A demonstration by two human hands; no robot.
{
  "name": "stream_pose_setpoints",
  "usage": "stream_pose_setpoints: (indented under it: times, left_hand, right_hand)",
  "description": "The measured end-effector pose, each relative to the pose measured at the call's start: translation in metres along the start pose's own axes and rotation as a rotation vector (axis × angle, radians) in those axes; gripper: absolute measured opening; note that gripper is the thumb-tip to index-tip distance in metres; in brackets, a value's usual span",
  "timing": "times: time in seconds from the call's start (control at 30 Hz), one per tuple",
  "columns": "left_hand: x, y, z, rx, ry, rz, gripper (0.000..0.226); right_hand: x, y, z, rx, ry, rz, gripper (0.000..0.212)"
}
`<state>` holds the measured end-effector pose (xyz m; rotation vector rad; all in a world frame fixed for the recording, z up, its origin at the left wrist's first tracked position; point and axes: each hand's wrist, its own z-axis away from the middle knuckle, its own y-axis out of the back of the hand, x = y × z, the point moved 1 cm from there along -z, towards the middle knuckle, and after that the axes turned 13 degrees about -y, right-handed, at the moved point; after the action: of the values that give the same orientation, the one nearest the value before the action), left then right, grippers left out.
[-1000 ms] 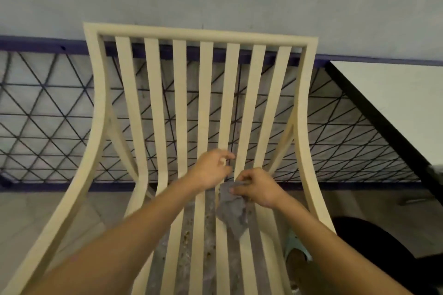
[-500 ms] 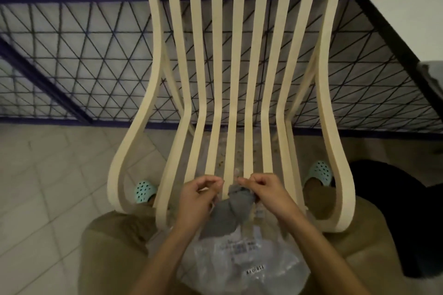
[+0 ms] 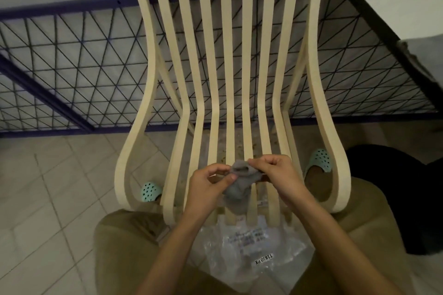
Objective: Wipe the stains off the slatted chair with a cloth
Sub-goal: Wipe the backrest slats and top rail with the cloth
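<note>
Readying the cloth, with no wiping yet begun: the slatted chair (image 3: pixel 225 55) stands right in front of the person's knees, and both hands hold the grey cloth (image 3: pixel 239 187) in the air just above the near end of its seat. On the left hand (image 3: pixel 206 187) the fingers are curled and pinch the cloth's left edge. On the right hand (image 3: pixel 278 175) the fingers are curled and pinch its upper right edge. The cloth hangs bunched between them, apparently clear of the slats.

Judged step: shaping the cloth into a usable pad. The next move calls for lowering it onto the seat and rubbing along one slat at a time, pressing hardest at the brownish specks (image 3: pixel 221 151) that show mid-seat. Whether they lie on the slats or between them cannot be told.

Count, largest first:
- Wire-mesh railing (image 3: pixel 72 67): one, far, behind the chair.
- Tiled floor (image 3: pixel 48 187): one.
- Chair: one, with seven slats between two curved side rails.
- White worktop (image 3: pixel 395 2): one, far right.
- Clear plastic bag (image 3: pixel 251 254): one, near, on the lap, with a printed label.
- Hands: two.
- Mint clogs: two, left (image 3: pixel 149 191) and right (image 3: pixel 320 159), flanking the seat.
- Cloth: one.
- Specks: several, too small to count.
</note>
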<state>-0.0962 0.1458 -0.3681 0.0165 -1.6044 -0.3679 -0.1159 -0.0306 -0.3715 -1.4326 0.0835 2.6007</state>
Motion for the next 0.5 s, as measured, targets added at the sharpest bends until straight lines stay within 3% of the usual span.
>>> stream_pose_setpoints:
  times: [0.2, 0.3, 0.37, 0.5]
  left_hand:
    - [0.008, 0.012, -0.008, 0.066, 0.011, 0.066, 0.015]
    - [0.014, 0.018, -0.014, -0.022, 0.014, 0.145, 0.026]
    - [0.020, 0.022, -0.017, -0.086, -0.027, 0.098, 0.022]
    - [0.029, 0.031, -0.020, -0.277, -0.116, -0.057, 0.017]
  right_hand:
    - [-0.011, 0.009, 0.011, 0.024, 0.094, -0.013, 0.029]
    - [-0.019, 0.008, 0.019, -0.088, 0.049, -0.063, 0.021]
    - [-0.027, 0.010, 0.023, -0.130, 0.044, -0.022, 0.013]
    - [-0.038, 0.021, 0.024, -0.152, 0.058, 0.263, 0.029]
